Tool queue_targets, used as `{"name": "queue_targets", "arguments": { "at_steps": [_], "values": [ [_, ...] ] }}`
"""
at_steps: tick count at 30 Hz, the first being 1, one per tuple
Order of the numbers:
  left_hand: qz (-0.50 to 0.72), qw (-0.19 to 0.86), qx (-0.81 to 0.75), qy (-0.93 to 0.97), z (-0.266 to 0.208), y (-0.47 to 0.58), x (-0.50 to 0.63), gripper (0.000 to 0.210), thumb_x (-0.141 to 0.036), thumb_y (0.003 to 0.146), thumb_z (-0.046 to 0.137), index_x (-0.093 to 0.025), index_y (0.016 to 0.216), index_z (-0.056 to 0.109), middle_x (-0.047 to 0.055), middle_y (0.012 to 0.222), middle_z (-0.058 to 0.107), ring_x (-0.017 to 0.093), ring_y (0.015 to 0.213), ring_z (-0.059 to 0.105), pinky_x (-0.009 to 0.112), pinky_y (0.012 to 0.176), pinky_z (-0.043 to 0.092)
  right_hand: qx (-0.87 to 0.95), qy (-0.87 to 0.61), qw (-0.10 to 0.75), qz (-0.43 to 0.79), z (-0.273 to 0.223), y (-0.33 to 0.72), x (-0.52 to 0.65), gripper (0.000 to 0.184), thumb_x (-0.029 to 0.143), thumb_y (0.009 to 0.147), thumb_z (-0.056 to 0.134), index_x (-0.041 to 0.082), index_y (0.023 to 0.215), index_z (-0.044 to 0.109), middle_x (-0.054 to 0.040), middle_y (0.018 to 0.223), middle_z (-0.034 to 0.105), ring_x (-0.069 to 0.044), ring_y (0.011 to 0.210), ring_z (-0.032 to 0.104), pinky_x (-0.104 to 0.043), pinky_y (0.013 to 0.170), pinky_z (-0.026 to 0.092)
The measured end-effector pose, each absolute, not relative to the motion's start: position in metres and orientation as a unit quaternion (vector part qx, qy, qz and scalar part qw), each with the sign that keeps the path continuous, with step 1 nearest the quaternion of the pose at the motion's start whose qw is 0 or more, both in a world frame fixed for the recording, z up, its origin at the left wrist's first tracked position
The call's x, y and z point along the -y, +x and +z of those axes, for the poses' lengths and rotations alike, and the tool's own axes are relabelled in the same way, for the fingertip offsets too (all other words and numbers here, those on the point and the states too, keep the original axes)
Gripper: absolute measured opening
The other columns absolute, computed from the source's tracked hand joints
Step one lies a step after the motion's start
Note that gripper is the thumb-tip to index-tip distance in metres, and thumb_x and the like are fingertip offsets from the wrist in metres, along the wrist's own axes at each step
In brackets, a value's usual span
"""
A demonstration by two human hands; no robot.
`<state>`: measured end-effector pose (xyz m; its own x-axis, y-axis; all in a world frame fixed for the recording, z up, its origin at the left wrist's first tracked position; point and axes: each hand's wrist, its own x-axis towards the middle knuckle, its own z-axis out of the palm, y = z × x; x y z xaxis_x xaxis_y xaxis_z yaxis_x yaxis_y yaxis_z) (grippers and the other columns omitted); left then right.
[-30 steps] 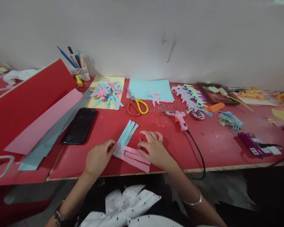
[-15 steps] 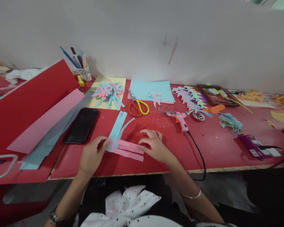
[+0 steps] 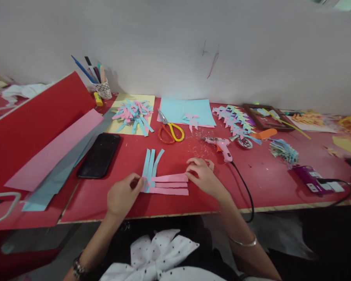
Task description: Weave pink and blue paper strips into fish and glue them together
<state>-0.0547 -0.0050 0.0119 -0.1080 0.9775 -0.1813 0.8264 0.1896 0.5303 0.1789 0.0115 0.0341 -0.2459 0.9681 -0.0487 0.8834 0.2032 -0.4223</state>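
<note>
Strips (image 3: 169, 178) lie crossed, left hand (image 3: 122, 197) pinched closed on their woven corner; right hand (image 3: 205, 177) pinches the top pink one's end.

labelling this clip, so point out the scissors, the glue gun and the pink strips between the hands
scissors (image 3: 166, 123): head view, where blades meet handles
glue gun (image 3: 221, 143): head view, pink body
pink strips (image 3: 172, 185): head view, midway along the middle strip

Pink strips (image 3: 169, 191) and pale-blue strips (image 3: 151, 164), red table (image 3: 269, 171)
Farther off, scissors (image 3: 165, 123) handled in red and yellow; nearest, a white bow (image 3: 155, 255) with black dots.
</note>
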Motion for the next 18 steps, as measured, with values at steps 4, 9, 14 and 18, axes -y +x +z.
{"name": "queue_targets", "arguments": {
  "at_steps": [4,9,14,18],
  "values": [
    [0.053,0.209,-0.715,0.664,0.017,-0.045,0.009,0.024,-0.035,0.08,0.042,-0.021,0.068,0.058,0.0,0.064,0.065,0.014,0.061,0.059,0.02,0.048,0.027,0.767,-0.609,0.121,0.164,0.035,0.176,-0.011,0.013,0.02,0.082,0.046,0.02,0.077,0.058,-0.0038,0.099,0.058,-0.018,0.098,0.05,-0.046,0.092,0.018],
    [0.026,0.165,-0.694,0.7,0.016,-0.04,0.011,0.026,-0.037,0.08,0.046,-0.021,0.062,0.055,-0.001,0.058,0.061,0.012,0.055,0.055,0.02,0.046,0.022,0.819,-0.531,0.116,0.184,0.034,0.157,-0.017,0.025,0.017,0.085,0.039,0.022,0.103,0.056,-0.0054,0.108,0.058,-0.018,0.103,0.049,-0.044,0.094,0.018],
    [0.047,0.147,-0.671,0.725,0.011,-0.042,0.011,0.028,-0.037,0.081,0.044,-0.021,0.06,0.054,-0.003,0.052,0.056,0.01,0.048,0.049,0.02,0.046,0.022,0.869,-0.459,0.058,0.173,0.025,0.144,-0.032,0.036,0.01,0.086,0.033,0.025,0.108,0.057,-0.0055,0.119,0.054,-0.019,0.107,0.046,-0.045,0.092,0.02],
    [0.052,0.139,-0.659,0.737,0.011,-0.042,0.012,0.028,-0.034,0.082,0.045,-0.02,0.06,0.054,-0.004,0.051,0.055,0.01,0.048,0.05,0.021,0.047,0.023,0.875,-0.46,0.024,0.151,0.022,0.141,-0.044,0.042,0.004,0.083,0.031,0.024,0.11,0.056,-0.0062,0.123,0.053,-0.02,0.109,0.045,-0.05,0.094,0.017]
  ]
}}
